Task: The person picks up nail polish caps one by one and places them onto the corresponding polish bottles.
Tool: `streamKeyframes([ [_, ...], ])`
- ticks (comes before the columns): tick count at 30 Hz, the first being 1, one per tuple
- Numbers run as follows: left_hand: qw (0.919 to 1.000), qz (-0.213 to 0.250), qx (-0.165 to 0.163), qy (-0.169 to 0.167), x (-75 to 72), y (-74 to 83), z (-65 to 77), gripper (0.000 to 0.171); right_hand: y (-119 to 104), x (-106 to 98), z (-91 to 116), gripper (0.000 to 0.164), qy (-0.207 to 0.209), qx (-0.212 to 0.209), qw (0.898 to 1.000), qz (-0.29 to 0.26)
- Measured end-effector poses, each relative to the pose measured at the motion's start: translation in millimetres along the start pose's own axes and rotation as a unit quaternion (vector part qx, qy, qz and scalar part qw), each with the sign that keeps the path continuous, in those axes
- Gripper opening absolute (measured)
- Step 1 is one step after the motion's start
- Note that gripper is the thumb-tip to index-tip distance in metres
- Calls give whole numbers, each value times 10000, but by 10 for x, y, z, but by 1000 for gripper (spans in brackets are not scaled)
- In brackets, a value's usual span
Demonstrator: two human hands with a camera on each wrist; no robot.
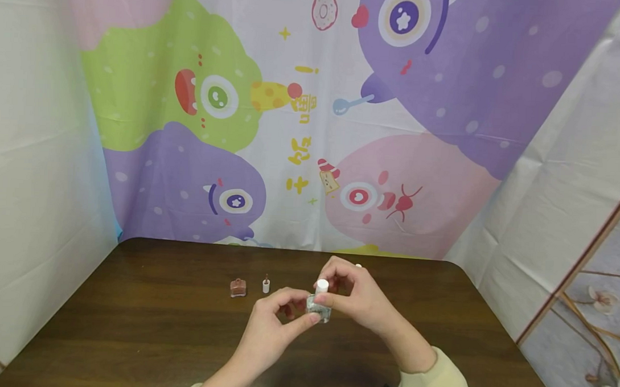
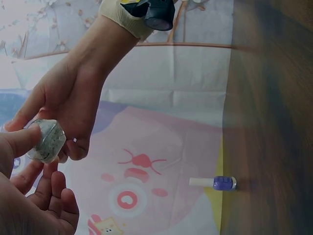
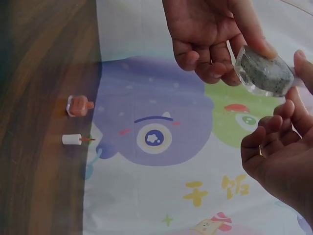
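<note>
Above the table, my left hand (image 1: 275, 320) pinches a small clear nail polish bottle (image 1: 318, 309) between thumb and fingers. Its polish is pale grey with dark speckles, as the right wrist view shows (image 3: 266, 72). My right hand (image 1: 360, 295) grips the bottle's white cap (image 1: 322, 285), which sits on top of the bottle. Left of the hands stands an uncapped brownish-pink nail polish bottle (image 1: 238, 288). Beside it a white cap (image 1: 266, 286) stands with its brush pointing up. A purple nail polish bottle (image 2: 224, 183) with a white cap stands behind my right hand, mostly hidden in the head view.
The dark wooden table (image 1: 146, 324) ends at a hanging cloth (image 1: 309, 227) printed with cartoon monsters. White cloth walls (image 1: 29, 149) close in both sides. A black device (image 2: 159, 14) is strapped at my right wrist by the pale sleeve (image 1: 431, 380).
</note>
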State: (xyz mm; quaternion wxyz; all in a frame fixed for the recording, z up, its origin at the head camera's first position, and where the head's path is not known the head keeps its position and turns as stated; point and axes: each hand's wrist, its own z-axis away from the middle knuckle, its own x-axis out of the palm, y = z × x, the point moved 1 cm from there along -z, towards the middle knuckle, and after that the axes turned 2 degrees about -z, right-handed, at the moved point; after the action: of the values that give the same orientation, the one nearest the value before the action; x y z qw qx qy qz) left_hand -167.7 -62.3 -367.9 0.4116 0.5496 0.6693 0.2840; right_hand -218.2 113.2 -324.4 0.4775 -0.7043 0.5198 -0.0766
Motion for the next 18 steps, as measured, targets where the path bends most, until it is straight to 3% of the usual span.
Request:
streamKeyframes([
  [7, 10000, 14, 85, -44, -8, -3, 0, 21, -5, -71, 17, 20, -550, -147, 9982, -193],
  [18, 9988, -24, 413, -262, 1, -29, 6, 24, -51, -85, 9, 26, -1333, -200, 9837, -1189],
])
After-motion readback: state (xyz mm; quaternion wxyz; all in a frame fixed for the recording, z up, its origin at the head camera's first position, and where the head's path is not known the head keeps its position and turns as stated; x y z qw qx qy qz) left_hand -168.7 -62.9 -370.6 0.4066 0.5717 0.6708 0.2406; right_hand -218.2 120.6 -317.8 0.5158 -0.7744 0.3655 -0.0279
